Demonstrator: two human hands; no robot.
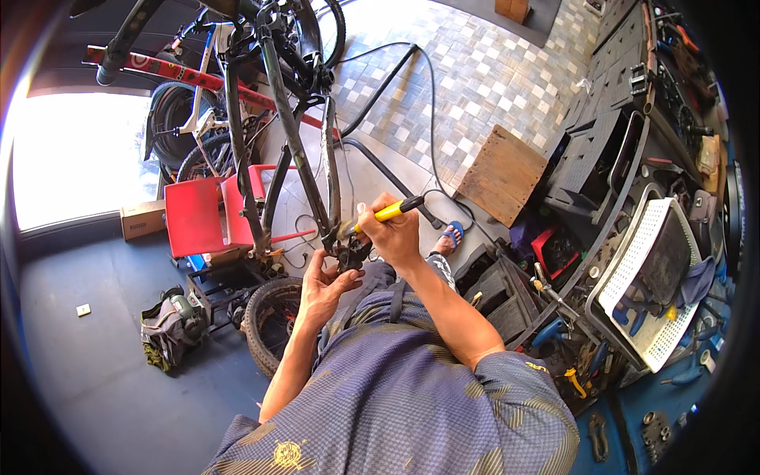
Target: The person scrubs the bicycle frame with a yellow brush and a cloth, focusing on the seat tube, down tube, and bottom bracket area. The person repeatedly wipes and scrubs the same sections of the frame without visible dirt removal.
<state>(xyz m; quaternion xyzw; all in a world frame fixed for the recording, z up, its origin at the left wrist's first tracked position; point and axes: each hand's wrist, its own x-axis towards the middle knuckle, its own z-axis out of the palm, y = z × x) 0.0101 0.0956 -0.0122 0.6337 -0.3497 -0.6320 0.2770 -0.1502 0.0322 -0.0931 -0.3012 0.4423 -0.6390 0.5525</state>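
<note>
Right hand: your right hand [393,236] is closed around the handle of a yellow-and-black tool [389,212], whose black end points to the right and slightly far.
Tool's other end: it meets the dark metalwork to the left of your fist; its tip is too small to make out.
Left hand: your left hand [323,286] is at the near left side of a dark bike part [350,252], fingers up beside it and thumb just on its near side; you cannot tell from here whether it grips.
Dark part: in the middle of the scene, between your two hands, at the near end of a dark bicycle frame [291,138] that slants away far and to the left.
Left side: a red chair [192,222] stands beyond your left hand, with a cardboard box [143,221] left of it; nearer are a backpack [176,324] and a knobbly tyre [255,326].
Right side: a wooden board [502,176] lies far right, and a white perforated tray [659,332] sits nearer, among tools.
</note>
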